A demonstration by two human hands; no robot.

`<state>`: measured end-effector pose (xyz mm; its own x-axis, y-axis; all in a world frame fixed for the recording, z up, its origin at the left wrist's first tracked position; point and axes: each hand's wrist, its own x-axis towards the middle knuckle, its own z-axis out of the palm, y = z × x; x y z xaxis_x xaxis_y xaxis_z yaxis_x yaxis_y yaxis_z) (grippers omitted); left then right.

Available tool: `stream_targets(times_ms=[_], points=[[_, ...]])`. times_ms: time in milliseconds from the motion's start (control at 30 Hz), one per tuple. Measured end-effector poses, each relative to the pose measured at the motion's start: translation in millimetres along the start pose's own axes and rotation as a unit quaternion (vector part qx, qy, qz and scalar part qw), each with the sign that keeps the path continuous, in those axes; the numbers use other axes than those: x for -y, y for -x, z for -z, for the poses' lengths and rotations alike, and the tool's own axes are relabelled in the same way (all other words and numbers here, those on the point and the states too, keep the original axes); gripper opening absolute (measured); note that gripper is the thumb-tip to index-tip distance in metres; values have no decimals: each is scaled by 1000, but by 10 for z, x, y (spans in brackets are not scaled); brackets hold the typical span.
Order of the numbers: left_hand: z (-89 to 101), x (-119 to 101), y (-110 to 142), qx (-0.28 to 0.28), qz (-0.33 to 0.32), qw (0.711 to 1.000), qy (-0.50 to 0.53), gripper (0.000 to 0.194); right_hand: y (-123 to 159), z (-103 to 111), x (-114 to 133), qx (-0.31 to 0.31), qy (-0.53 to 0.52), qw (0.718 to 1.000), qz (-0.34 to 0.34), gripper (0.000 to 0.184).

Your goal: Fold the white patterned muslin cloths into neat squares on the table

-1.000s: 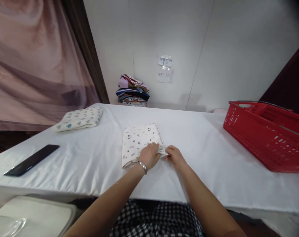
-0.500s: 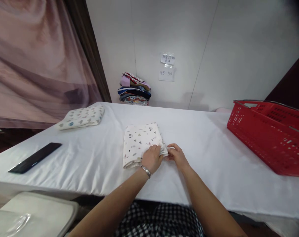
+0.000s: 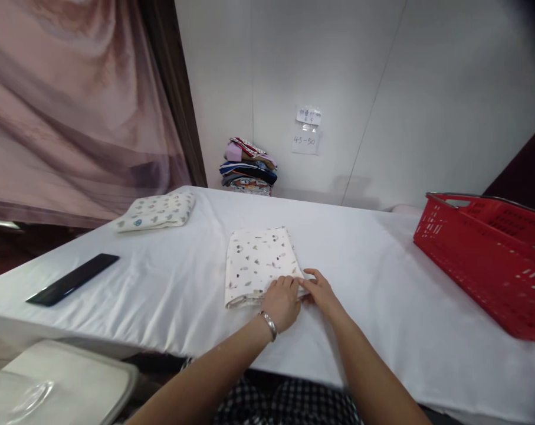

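Cloth, front and center! White folded fabric [image 3: 261, 262], scattered with tiny prints, lay flat at the middle of the frame on the white-draped worktop [image 3: 377, 301], its layered near edge facing the bottom of the picture. And both hands were on it! The left hand [image 3: 282, 304], silver bracelet [image 3: 269, 326] on the wrist, spread its fingers over the near right corner; whether that grip pinched the layers or simply pressed them, you could not tell. Just beside it, almost fingertip to fingertip, the right hand [image 3: 320, 292] had its grip narrow, thumb and fingers closed on the corner of the same fabric. Over at the left of the frame, a second folded cloth [image 3: 158, 211] with gray motifs rested near the far edge, and below it a flat black slab [image 3: 72, 280] lay at a slant. Out on the right side sat a red basket [image 3: 479, 260], perforated, cut off by the frame's edge! Up beyond the far edge, left of top center, rose a stack of folded textiles [image 3: 249, 168], and to its right a paper sign [image 3: 305, 141] on the wall read 45-50. Pink curtain [image 3: 63, 106] filled the upper left.
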<state>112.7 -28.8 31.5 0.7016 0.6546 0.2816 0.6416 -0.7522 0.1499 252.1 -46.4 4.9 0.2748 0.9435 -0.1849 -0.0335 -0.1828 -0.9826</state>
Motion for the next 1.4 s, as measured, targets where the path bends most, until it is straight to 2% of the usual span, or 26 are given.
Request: stream_targets(times_ms=[100,233,300,433,533,600,733,867,933,1033,1167,1300,1400], points=[[138,271,21,5,0,998,63,25,-9,11,-9,5,-8,1000,-12,43],[251,747,181,-57,108,992,36,31,-13,6,-11,0,6,1000,-28,42],[232,899,308,-56,165,985,4,34,-6,-2,-2,-1,14,1000,-28,43],[105,959,504,-63,180,982,2,38,37,-10,33,0,33,999,-21,41],[37,968,548,-72,181,980,33,39,77,-6,60,1,61,998,-5,42],[24,1019,557,-82,207,973,59,41,92,-5,62,-3,89,996,0,43],[63,1141,570,-96,332,929,133,50,76,-17,27,-6,138,990,-22,42],[170,1129,543,-46,410,884,218,57,32,-23,8,-8,158,987,-23,40],[239,1105,516,-22,412,883,226,61,27,-28,12,-9,162,986,-33,40],[342,1144,502,-16,390,893,225,64,72,-68,1,11,161,986,-39,42],[403,1323,596,7,369,907,203,63,211,-185,-58,45,207,977,6,44],[403,1424,730,54,364,916,159,59,318,-261,-70,33,271,962,15,61],[453,1382,718,28,337,938,80,58,357,-265,-39,30,278,960,14,67]])
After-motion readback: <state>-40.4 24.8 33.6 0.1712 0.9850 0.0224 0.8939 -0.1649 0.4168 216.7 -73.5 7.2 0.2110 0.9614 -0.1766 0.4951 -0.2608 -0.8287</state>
